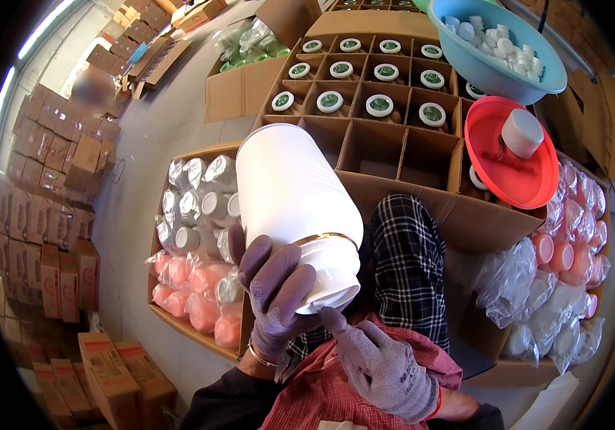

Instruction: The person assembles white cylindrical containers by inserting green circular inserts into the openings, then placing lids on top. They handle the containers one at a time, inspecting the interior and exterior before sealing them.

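Gripping white jar [289, 190] in left hand [275, 294], touching rim [347, 294] with half-curled right hand [386, 365], unclear if pinching anything; seemingly done with jars [380, 106] in far carton [465, 218], not this one

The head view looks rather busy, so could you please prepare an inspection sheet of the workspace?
Surface: no tabletop seen; a divided cardboard box stands before the person, with green-and-white round tops in its compartments.
Item in hand: white jar with a gold band, tilted, neck toward the person.
Clutter: red dish bearing a white cap; blue basin of small white caps; bagged pink pieces at left, clear bags at right.
Hands: both gloved; left hand grips the jar near its neck; right hand points at its rim, contact unclear.
Cables: nothing seen for sure.
Surroundings: grey floor; stacked cartons at left.
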Motion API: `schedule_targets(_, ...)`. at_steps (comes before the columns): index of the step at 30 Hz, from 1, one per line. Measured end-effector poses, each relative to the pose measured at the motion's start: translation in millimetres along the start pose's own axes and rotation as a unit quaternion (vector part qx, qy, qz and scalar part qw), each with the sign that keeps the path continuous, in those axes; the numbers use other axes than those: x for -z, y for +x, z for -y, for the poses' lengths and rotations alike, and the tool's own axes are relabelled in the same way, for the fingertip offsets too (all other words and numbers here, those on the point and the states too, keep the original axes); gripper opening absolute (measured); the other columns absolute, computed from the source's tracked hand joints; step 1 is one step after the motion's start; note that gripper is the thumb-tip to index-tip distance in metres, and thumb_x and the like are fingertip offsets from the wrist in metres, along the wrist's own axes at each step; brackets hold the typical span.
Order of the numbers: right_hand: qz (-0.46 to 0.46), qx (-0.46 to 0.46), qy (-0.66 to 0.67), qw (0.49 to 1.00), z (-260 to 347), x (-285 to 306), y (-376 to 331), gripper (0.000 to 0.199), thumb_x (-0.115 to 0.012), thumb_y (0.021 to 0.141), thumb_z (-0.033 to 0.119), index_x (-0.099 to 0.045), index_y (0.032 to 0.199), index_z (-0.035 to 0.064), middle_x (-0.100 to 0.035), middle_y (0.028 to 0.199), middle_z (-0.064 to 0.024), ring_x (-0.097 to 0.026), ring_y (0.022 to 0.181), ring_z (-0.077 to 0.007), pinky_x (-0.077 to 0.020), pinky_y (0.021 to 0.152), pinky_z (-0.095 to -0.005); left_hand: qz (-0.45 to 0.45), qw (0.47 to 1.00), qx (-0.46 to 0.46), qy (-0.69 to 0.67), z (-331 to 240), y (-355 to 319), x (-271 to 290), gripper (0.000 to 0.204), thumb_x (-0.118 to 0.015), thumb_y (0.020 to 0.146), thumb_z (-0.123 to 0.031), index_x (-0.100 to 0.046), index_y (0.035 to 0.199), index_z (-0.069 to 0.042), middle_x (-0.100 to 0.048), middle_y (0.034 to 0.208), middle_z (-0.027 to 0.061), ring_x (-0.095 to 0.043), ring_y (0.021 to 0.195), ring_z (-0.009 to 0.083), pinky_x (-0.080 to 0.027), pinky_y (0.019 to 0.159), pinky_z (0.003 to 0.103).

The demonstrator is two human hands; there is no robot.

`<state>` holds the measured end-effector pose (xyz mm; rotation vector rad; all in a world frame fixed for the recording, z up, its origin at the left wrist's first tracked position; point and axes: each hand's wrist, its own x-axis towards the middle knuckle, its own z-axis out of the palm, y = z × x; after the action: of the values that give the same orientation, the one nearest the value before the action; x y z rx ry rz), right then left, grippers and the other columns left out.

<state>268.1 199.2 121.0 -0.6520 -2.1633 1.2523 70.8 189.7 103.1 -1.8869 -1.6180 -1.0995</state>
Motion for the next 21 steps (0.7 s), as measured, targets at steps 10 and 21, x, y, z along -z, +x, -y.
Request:
schedule_targets(10, 0.081, 0.007, -0.079, 0.994, 0.6, 12.6, -2.2, 0.059, -0.060, 0.088, 0.006, -0.044, 0.145, -0.0027, -0.056, 0.094, -0.0160, -0.058, 0.069, -0.0262, -0.0500, 0.050, -0.0358, 0.032, 0.999, -0.002, -0.026, -1.2, 4.3, 6.9, 0.048, -0.085, 0.070, -0.047, -0.059, 0.101, -0.021, -0.056, 0.113, 0.0030, -0.051, 0.114, 0.0313, -0.024, 0.117, 0.065)
schedule_targets(21, 0.086, -0.057, -0.218, 0.970, 6.9, 20.0, -7.7, 0.060, -0.059, 0.090, 0.008, -0.044, 0.148, 0.0024, -0.053, 0.088, -0.0112, -0.058, 0.060, -0.0239, -0.0504, 0.049, -0.0343, 0.093, 0.995, -0.023, -0.020, -5.7, 8.5, 7.0, 0.047, -0.087, 0.065, -0.038, -0.064, 0.103, -0.022, -0.058, 0.118, -0.0013, -0.053, 0.118, 0.0261, -0.024, 0.117, 0.065)
